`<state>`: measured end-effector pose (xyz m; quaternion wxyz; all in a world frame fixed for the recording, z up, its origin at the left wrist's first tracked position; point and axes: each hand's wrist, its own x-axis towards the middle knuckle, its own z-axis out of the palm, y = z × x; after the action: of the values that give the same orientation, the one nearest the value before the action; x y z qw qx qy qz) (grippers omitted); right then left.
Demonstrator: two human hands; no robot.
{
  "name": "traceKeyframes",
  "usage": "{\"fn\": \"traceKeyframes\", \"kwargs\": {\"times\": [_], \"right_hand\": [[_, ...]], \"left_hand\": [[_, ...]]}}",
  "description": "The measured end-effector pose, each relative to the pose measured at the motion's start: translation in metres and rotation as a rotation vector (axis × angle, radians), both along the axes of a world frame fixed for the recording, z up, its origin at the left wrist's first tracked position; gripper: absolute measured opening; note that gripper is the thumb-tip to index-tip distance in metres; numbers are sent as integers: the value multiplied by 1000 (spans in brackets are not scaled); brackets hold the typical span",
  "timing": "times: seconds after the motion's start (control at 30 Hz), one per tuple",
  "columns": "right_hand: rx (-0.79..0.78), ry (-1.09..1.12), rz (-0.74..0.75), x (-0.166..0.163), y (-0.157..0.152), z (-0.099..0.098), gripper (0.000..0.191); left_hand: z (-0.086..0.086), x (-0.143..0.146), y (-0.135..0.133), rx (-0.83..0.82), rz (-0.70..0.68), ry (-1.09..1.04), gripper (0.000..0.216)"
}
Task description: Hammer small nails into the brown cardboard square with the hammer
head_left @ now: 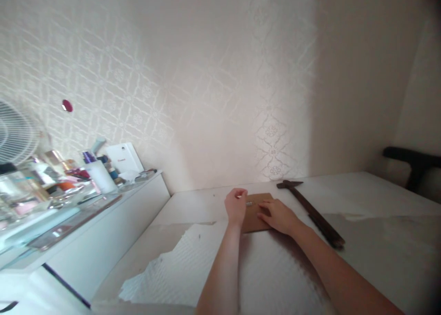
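Left hand [235, 206] fingers pinching something tiny (unclear), right hand [277, 215] flat on brown board [254, 214], hammer [312, 212] beside.

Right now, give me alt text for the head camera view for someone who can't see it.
Two bare hands work on a small brown board on a white table: left hand pinching something small over it, right hand flat on it. A hammer lies to the right, and a cluttered shelf stands at left.

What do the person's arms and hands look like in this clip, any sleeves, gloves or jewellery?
Both forearms are bare as far as the frame shows, with no sleeves in view. The left hand and right hand wear no gloves. No watch, bracelet or ring can be made out, though the fingers are too small to be sure.
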<state>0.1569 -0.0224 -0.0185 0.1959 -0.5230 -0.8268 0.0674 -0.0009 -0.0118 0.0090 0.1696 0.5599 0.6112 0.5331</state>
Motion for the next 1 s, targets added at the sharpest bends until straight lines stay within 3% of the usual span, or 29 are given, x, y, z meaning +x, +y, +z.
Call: {"fn": "traceKeyframes", "kwargs": {"times": [0.2, 0.47, 1.0], "right_hand": [[-31, -3, 24, -2, -10, 10, 28], [-40, 34, 26, 1, -5, 7, 27], [-46, 29, 63, 1, -2, 8, 31]], "left_hand": [[-5, -9, -6, -127, -36, 181, 15], [-19, -5, 6, -168, -103, 399, 17], [-16, -2, 3, -237, -169, 434, 19]]}}
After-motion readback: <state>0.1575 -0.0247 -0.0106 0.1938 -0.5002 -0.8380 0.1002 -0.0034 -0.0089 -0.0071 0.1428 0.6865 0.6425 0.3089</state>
